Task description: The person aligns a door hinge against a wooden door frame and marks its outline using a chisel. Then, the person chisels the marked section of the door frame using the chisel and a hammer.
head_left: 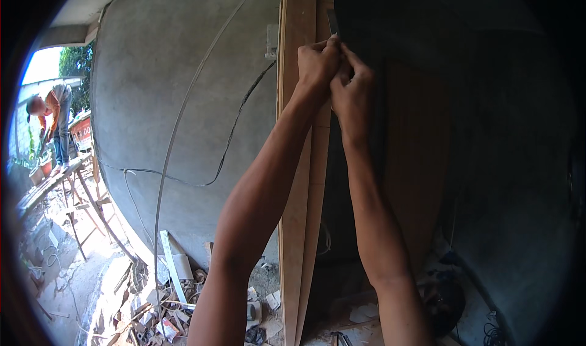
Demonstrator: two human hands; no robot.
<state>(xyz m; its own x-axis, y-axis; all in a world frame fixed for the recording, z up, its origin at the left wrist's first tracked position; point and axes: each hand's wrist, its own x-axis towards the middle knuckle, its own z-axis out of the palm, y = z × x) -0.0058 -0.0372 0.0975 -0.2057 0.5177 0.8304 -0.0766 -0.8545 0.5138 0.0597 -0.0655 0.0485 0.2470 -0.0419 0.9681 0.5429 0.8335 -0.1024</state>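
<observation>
Both my arms are raised in front of me to a tall wooden door frame [299,193]. My left hand [316,64] rests against the wood with its fingers closed in a pinch. Just above those fingertips a thin, flat, dark metal blade [332,21] points upward along the frame's right edge. Pressed close beside it, my right hand [354,89] has its fingers bent and its fingertips at the blade's lower end. The part between my fingers is hidden, so the blade's full shape does not show.
Loose cables [229,138] hang across the grey plastered wall [183,71], next to a wall box [271,40]. Rubble and offcuts [171,309] cover the floor at lower left. Outside, a person [58,120] bends over on a plank scaffold [52,184]. Right of the frame lies a dark room.
</observation>
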